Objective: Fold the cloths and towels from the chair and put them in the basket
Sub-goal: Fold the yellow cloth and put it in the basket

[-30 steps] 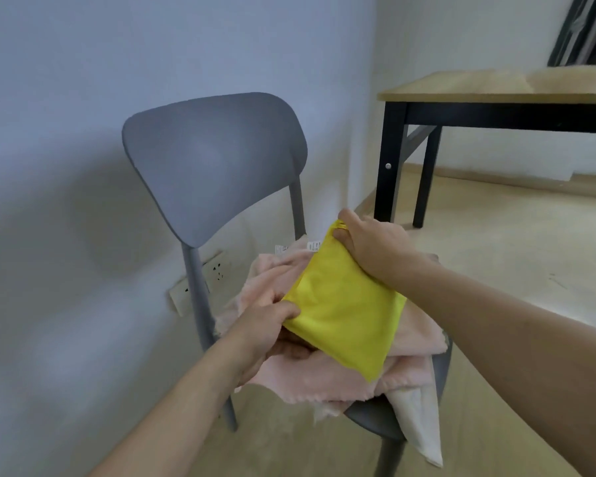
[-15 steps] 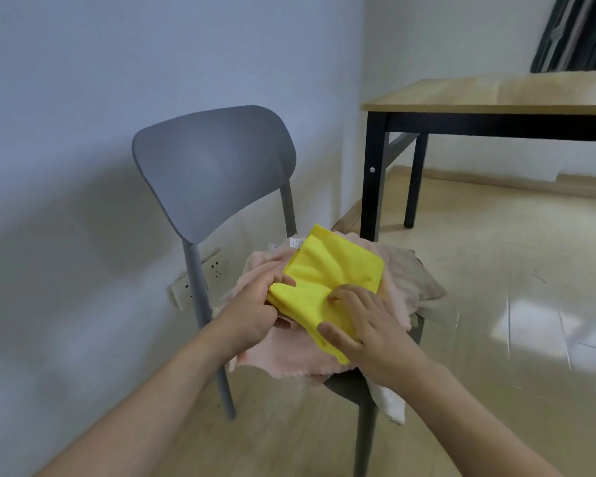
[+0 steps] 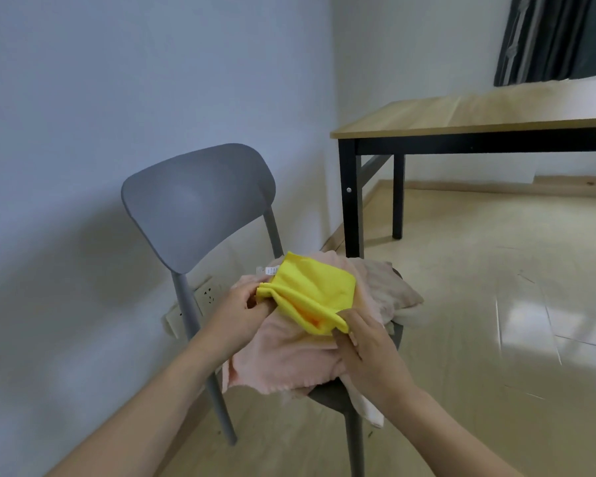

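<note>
Here the yellow cloth (image 3: 312, 290) lies folded on top of the pink towel (image 3: 289, 352), which is heaped on the seat of the grey chair (image 3: 200, 201). The left hand (image 3: 236, 311) pinches the cloth's near left corner, and the right hand (image 3: 369, 346) pinches its near right corner, both with fingers curled round the fabric

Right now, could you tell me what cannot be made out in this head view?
- Basket: not in the head view at all.
- Chair seat: mostly covered by the pink towel.
- How many cloths lie under the pink towel: hidden by it.
- Left hand fingertips: tucked into the yellow cloth.
- Right hand fingertips: also hidden by the cloth.
- Wall socket: partly behind the chair post.
</note>
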`<state>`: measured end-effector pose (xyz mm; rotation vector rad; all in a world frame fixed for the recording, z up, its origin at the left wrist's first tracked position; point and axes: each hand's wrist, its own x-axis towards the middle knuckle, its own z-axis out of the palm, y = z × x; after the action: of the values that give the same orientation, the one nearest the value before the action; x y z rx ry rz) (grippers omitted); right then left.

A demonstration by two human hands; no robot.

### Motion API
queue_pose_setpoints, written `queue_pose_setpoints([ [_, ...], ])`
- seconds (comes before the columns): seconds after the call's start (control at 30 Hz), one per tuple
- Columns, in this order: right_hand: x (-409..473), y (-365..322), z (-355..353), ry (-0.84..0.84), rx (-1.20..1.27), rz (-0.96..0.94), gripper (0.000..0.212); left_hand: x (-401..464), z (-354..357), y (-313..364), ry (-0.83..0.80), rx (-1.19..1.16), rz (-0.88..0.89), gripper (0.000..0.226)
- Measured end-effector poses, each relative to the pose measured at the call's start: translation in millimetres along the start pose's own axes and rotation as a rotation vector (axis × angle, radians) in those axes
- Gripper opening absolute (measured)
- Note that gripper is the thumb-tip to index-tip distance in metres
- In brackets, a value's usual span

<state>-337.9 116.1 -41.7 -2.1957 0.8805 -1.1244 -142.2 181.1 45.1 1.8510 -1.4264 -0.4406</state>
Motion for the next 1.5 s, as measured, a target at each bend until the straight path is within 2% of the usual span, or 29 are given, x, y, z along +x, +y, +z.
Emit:
queue_pose_setpoints([
  [0.07,7,-1,-3,0.034,0.129,0.065,0.022,7,5,-1,0.058,-0.013,-0.031,0.021],
  [0.13,16,-3,-4,0.098,0.178,0.147,0.020,13,13,4,0.122,-0.055,-0.010,0.018],
  [0.23,30,-4,0,0.154,0.225,0.257,0.022,21,26,11,0.174,-0.164,0.014,0.027],
  [0.3,37,-4,2,0.137,0.194,0.253,0.014,31,34,11,0.228,-0.201,0.017,0.020],
  [0.33,38,-4,3,0.094,0.171,0.234,0.024,37,38,10,0.249,-0.194,0.016,0.016],
  [0.43,41,2,9,0.006,0.133,0.223,0.046,54,46,0,0.265,-0.117,0.015,0.012],
  [0.53,52,5,12,0.097,0.179,0.301,0.024,66,52,-11,0.235,-0.045,-0.016,0.012],
  [0.67,70,9,15,0.215,0.251,0.538,0.038,75,66,-17,0.249,0.134,-0.081,0.021],
  [0.77,79,16,17,0.156,0.164,0.625,0.039,81,78,-18,0.282,0.311,-0.117,0.035],
  [0.87,86,27,16,0.035,0.020,0.660,0.041,85,86,-21,0.323,0.372,-0.179,0.038],
  [1.0,85,47,10,0.029,-0.087,0.623,0.039,89,87,-35,0.342,0.271,-0.314,0.041],
  [1.17,86,42,-2,0.039,0.007,0.661,0.041,93,88,-35,0.291,0.249,-0.216,0.040],
  [1.27,95,34,-4,0.001,0.213,0.702,0.064,93,86,-25,0.270,0.177,-0.244,0.036],
  [1.37,97,28,0,-0.129,0.384,0.794,0.080,91,82,-19,0.253,0.112,-0.298,0.033],
  [1.5,93,32,4,-0.151,0.533,0.914,0.058,85,75,-11,0.275,-0.116,-0.270,0.024],
])
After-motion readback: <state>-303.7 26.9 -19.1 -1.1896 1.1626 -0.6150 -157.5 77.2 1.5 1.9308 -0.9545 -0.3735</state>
